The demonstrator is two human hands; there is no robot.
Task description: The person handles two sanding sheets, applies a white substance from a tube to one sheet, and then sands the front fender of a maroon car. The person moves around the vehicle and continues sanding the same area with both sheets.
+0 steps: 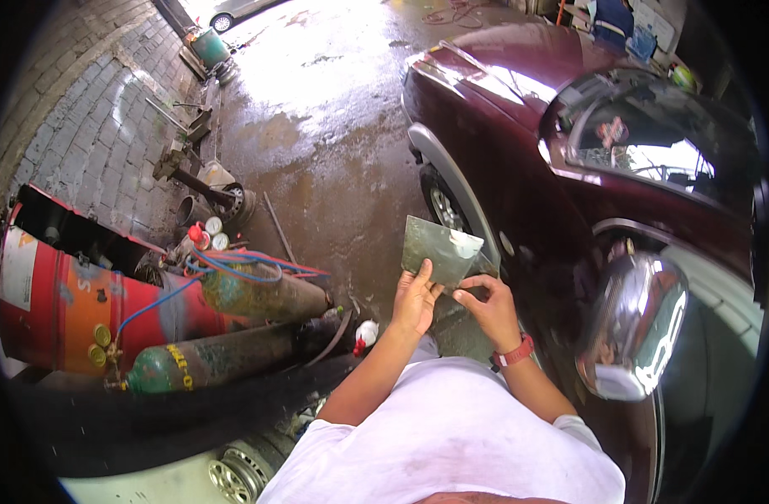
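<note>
In front of me a thin, flat grey-green plate (431, 250) is tilted up between my hands. A dab of white paste (465, 242) sits near its upper right corner. My left hand (413, 302) grips the lower left edge, thumb on the near face. At the lower right corner, my right hand (492, 309) is closed in a pinch, with a red watch (515, 351) on that wrist. A small dark patch shows by its fingertips; whether that is a separate tool or part of the plate's edge is unclear.
A maroon car (510, 143) with a chrome mirror (632, 328) stands close on my right. To my left lie gas cylinders (225, 357), hoses (258, 267) and a red drum (44, 294). A white-and-red bottle (366, 334) stands near my feet. Wheel rims (238, 475) lie lower left.
</note>
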